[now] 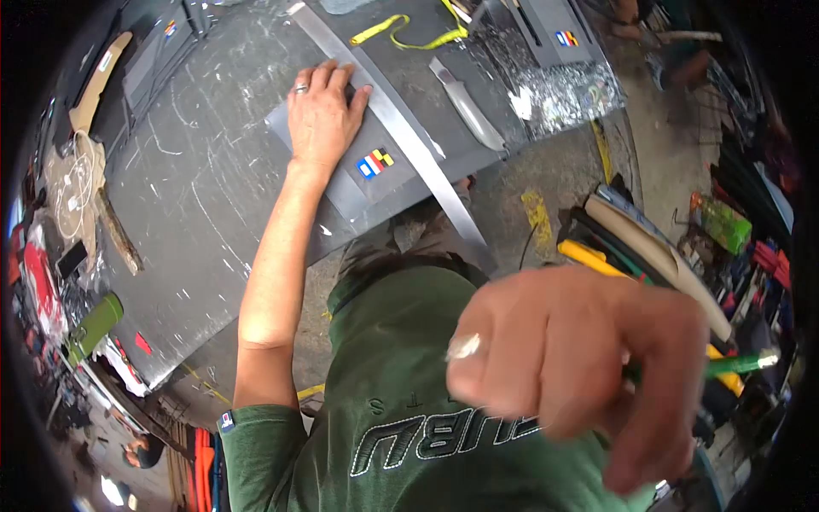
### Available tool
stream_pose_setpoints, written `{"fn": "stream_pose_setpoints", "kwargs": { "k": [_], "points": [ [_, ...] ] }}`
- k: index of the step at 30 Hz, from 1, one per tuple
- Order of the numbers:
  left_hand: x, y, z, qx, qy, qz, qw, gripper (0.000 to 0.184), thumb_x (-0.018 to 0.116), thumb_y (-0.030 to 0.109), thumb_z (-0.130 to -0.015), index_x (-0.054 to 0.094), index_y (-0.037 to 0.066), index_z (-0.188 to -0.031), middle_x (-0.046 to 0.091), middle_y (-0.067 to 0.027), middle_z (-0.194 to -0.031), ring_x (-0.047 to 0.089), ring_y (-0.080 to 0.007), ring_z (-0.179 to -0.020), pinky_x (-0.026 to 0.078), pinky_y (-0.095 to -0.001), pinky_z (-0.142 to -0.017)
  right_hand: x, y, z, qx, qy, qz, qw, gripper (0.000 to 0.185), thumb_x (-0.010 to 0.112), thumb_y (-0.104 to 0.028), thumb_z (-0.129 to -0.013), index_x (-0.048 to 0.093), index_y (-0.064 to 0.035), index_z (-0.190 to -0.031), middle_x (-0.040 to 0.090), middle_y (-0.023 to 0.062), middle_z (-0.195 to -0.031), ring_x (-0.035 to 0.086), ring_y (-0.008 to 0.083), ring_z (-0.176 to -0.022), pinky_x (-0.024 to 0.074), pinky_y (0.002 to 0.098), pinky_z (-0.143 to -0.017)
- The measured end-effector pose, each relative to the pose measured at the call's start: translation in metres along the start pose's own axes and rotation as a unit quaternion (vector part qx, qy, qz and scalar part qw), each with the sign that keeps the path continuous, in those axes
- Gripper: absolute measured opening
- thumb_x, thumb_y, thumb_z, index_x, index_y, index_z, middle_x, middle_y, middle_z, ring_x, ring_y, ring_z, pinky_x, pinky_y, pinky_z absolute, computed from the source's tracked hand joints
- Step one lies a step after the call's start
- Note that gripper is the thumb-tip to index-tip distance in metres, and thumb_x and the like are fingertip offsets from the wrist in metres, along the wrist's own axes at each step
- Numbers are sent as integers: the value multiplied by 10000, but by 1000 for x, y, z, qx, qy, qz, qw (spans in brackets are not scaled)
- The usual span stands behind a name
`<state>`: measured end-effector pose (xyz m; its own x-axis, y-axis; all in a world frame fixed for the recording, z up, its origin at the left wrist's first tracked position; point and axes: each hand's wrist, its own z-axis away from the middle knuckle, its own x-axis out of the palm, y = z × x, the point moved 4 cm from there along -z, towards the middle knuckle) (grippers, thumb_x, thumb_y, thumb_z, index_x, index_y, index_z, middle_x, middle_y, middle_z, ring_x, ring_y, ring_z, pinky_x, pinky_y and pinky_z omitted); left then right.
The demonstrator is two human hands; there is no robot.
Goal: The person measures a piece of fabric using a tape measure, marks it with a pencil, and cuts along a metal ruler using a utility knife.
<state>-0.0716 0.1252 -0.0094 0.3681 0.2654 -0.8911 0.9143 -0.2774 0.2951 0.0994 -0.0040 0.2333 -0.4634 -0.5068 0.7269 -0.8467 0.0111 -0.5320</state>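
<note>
My left hand [322,119], with a ring on one finger, lies flat with its fingers along a long metal ruler [401,136]. Under hand and ruler is a dark grey sheet [345,192] bearing a small patch of coloured flags [374,163]. The ruler's near end sticks out past the table edge. Close to the camera, my right hand [580,358] is closed around a thin green pencil [740,365], most of it hidden by the fingers. To the right of the ruler rests a grey utility knife [469,109].
A yellow tape [409,36] curls at the table's far side. Clear crinkled plastic [567,94] covers the right corner, near another flagged dark piece [550,34]. Rolls of material [657,247] stand on the right. A green case [95,328] and cardboard [77,183] are at left.
</note>
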Motion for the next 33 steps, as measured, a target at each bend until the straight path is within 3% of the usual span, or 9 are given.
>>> {"fn": "stream_pose_setpoints", "kwargs": {
  "k": [5,9,14,18,21,25,28,32,33],
  "points": [
    [11,-7,11,16,-10,-18,1000,537,734,444,-930,665,112,-1346,626,-101,-1409,524,-369,-1361,429,-522,-1117,39,3,7,-64,25,-8,998,183,656,-281,-1022,632,-117,-944,514,16,-725,428,129,-594,288,308,-560],
    [9,-6,10,22,1,-36,999,532,732,463,-938,681,112,-1334,644,-111,-1392,549,-367,-1340,445,-511,-1107,45,7,6,-90,33,-15,995,189,670,-279,-1012,635,-115,-926,518,18,-722,423,130,-582,285,309,-550],
    [3,-8,-3,1,-71,-20,997,515,739,471,-927,702,115,-1297,654,-98,-1368,581,-353,-1298,456,-520,-1083,38,3,8,-97,41,-14,994,197,686,-276,-1001,639,-111,-904,524,21,-718,417,130,-568,281,311,-536],
    [2,-8,-12,-18,-75,-19,997,475,721,442,-944,712,102,-1274,672,-117,-1326,602,-357,-1262,482,-509,-1049,34,-5,11,-110,43,-18,993,204,699,-274,-991,642,-109,-887,528,23,-716,412,131,-556,278,312,-525],
    [7,-11,-33,3,-9,8,1000,435,696,408,-966,718,93,-1266,699,-148,-1272,637,-386,-1196,508,-498,-1017,34,-10,15,-114,46,-19,992,210,709,-272,-984,645,-107,-874,531,25,-714,408,131,-547,276,313,-517],
    [33,-29,-70,9,-39,-22,999,384,671,335,-980,723,79,-1261,749,-171,-1148,691,-398,-1087,542,-479,-976,37,-15,20,-116,61,-13,991,218,723,-270,-975,648,-104,-856,536,27,-711,404,132,-536,273,314,-506],
    [43,-34,-90,3,-87,-30,996,387,686,325,-951,734,90,-1254,741,-163,-1213,692,-372,-1141,544,-489,-989,36,-18,19,-118,62,-6,991,224,732,-269,-968,650,-102,-843,539,28,-709,400,132,-527,271,315,-498],
    [48,-36,-106,-46,-191,12,980,371,686,310,-973,724,98,-1274,738,-167,-1196,680,-373,-1145,533,-443,-996,34,-20,18,-120,71,-6,990,233,746,-267,-958,653,-99,-825,543,30,-706,395,133,-515,268,317,-487],
    [44,-34,-107,-52,-169,27,984,340,696,276,-943,750,87,-1220,743,-197,-1137,698,-376,-1099,542,-446,-979,32,-20,18,-119,73,-7,990,235,749,-266,-956,654,-99,-821,544,31,-706,394,133,-512,267,317,-484]
  ]
}}
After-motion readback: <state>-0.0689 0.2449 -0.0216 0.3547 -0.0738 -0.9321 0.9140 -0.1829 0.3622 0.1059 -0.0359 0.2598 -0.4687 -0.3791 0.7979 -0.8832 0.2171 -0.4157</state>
